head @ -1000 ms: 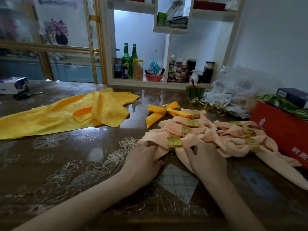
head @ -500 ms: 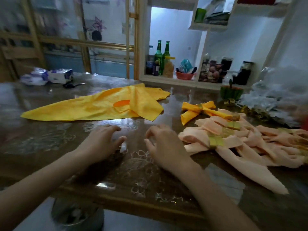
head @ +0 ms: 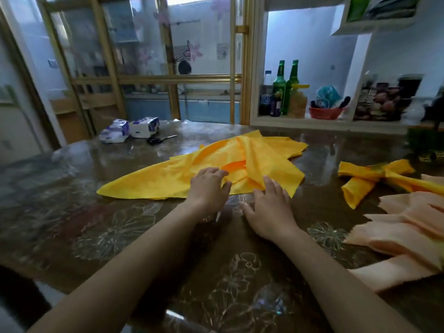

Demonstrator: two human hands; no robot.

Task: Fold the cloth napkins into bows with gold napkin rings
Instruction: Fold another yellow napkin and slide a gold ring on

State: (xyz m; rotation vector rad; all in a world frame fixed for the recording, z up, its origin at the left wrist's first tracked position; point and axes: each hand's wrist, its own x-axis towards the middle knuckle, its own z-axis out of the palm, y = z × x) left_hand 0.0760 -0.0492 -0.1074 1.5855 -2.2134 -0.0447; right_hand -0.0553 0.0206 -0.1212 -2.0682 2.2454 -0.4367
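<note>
A pile of loose yellow napkins [head: 168, 176] lies spread on the dark floral table [head: 120, 236]. My left hand [head: 207, 186] rests on its near edge, fingers curled onto the cloth. My right hand [head: 269, 207] lies flat at the same edge, fingertips touching the yellow fabric. A finished yellow bow [head: 367, 179] sits to the right. Peach bows [head: 408, 227] are heaped at the right edge; their gold rings are out of view.
Tissue packs [head: 129, 129] and black scissors [head: 158, 139] lie at the far left of the table. A shelf with green bottles [head: 286, 87] and a red bowl [head: 325, 112] stands behind. A green holder [head: 425, 140] sits far right.
Both hands left the peach bow on the right and moved left and forward to the yellow cloth. The view has swung left, pushing the peach pile to the right edge.
</note>
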